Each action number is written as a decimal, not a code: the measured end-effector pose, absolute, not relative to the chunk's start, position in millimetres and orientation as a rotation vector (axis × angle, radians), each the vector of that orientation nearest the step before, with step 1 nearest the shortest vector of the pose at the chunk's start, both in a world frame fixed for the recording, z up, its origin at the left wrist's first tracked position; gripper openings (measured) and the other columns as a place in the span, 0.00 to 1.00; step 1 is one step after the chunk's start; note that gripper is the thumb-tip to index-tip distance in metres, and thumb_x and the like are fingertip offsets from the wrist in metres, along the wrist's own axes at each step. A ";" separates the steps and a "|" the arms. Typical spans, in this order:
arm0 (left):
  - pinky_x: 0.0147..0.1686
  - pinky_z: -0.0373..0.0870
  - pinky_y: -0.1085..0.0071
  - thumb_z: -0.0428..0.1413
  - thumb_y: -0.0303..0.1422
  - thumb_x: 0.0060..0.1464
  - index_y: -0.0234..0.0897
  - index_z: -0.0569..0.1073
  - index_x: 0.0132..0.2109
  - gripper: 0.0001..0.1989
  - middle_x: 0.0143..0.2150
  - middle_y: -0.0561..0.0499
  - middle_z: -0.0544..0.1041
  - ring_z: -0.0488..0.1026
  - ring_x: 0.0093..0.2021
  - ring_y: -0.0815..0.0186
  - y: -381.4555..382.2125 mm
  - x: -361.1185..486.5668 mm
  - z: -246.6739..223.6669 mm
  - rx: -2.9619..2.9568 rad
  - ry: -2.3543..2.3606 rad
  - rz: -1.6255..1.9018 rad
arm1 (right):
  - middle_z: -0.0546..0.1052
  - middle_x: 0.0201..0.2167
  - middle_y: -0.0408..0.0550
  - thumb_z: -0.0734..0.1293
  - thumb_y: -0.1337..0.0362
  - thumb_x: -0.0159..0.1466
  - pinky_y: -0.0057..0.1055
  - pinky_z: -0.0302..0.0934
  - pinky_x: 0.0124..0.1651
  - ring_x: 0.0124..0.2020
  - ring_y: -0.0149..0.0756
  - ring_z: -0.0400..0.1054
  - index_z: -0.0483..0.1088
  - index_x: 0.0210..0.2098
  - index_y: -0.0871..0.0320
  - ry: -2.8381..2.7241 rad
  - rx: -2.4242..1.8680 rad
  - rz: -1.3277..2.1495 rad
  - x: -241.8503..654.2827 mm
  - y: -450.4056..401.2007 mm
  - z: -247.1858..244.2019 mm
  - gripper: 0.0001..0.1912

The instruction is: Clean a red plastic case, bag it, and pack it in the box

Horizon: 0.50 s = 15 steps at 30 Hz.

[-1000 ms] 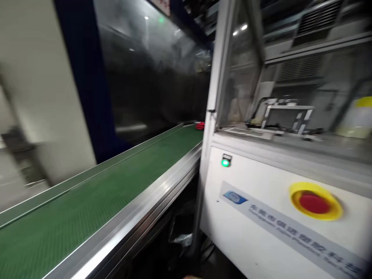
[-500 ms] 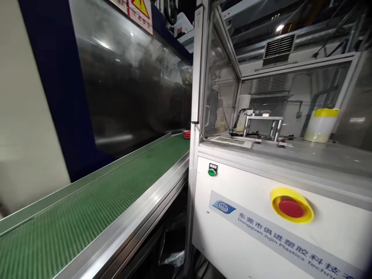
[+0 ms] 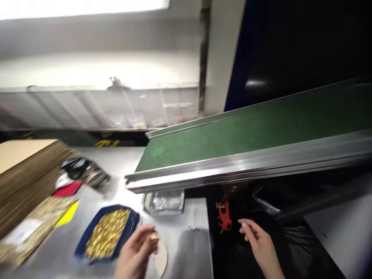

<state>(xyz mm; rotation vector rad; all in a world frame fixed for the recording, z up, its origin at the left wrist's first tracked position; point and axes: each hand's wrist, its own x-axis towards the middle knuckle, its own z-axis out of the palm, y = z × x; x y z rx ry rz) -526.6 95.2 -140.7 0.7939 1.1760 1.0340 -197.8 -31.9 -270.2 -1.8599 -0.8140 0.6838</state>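
My left hand point(image 3: 138, 251) is closed, with a small brass-coloured piece point(image 3: 154, 236) pinched at its fingertips. Just left of it sits a blue bin point(image 3: 84, 242) holding many small brass-coloured pieces point(image 3: 109, 232). A pale rounded flat thing point(image 3: 161, 257) lies beside the left hand, partly covered by it. My right hand point(image 3: 258, 242) hovers over a dark area, its fingers loosely stretched out and nothing visible in them. Left of those fingertips is a red tool-like object point(image 3: 224, 217), blurred, of a kind I cannot make out.
A green conveyor belt point(image 3: 209, 139) with metal rails slopes up to the right above the metal table point(image 3: 192, 248). Under its lower end stands a tray point(image 3: 164, 201) with clear plastic. Stacked cardboard point(image 3: 26, 182), a filled clear bag point(image 3: 37, 228) and a yellow card point(image 3: 67, 214) are at left.
My view has swung left and down, from the white machine and upper conveyor to the table. Both hands have come into view, the left one with a small brass-coloured piece.
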 end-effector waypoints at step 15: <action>0.26 0.61 0.78 0.72 0.43 0.50 0.37 0.68 0.41 0.24 0.24 0.60 0.71 0.66 0.23 0.76 28.7 -508.7 -186.6 0.553 0.847 0.791 | 0.77 0.38 0.45 0.70 0.57 0.69 0.28 0.66 0.44 0.40 0.34 0.73 0.82 0.41 0.51 -1.338 -1.421 1.205 -344.9 -3.1 -159.5 0.08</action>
